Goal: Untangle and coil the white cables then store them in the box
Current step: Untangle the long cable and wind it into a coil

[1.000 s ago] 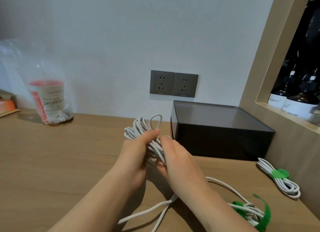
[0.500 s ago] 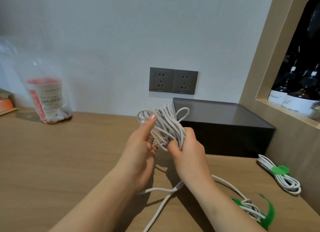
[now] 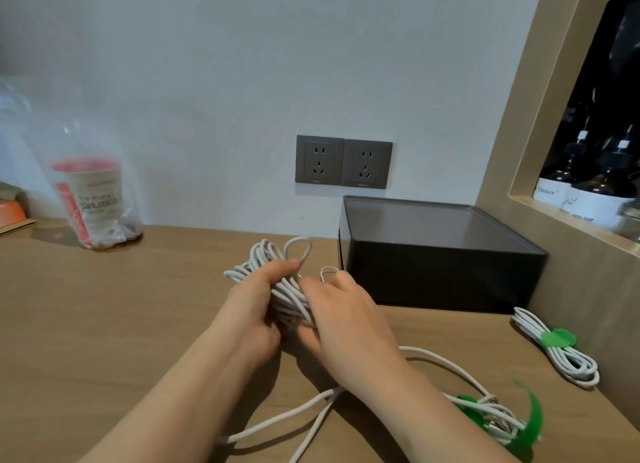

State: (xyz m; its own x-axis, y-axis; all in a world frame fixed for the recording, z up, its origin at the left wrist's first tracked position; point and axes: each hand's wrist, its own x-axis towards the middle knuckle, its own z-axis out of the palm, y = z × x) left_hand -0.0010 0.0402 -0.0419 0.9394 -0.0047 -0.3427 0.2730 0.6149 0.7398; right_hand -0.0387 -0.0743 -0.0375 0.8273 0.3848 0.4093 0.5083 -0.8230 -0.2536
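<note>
Tabletop [image 3: 104, 324] looks like matt wood-grain, pretty smooth. The white cable bundle [image 3: 277, 289] has a smooth plastic jacket with a slight satin look, and the green tie [image 3: 557, 338] on the side coil seems soft and matt. Box [image 3: 440, 279] is dark, smooth, mostly matt plastic. Bag [image 3: 41, 144] is clear crinkly plastic over a paper cup [image 3: 90, 192]; bottles [image 3: 606, 189] are dark and glossy.

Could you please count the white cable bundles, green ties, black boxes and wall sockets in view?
White cable bundles: 3 (one held, two lying tied)
Green ties: 2
Black boxes: 1
Wall sockets: 2
Total: 8
</note>
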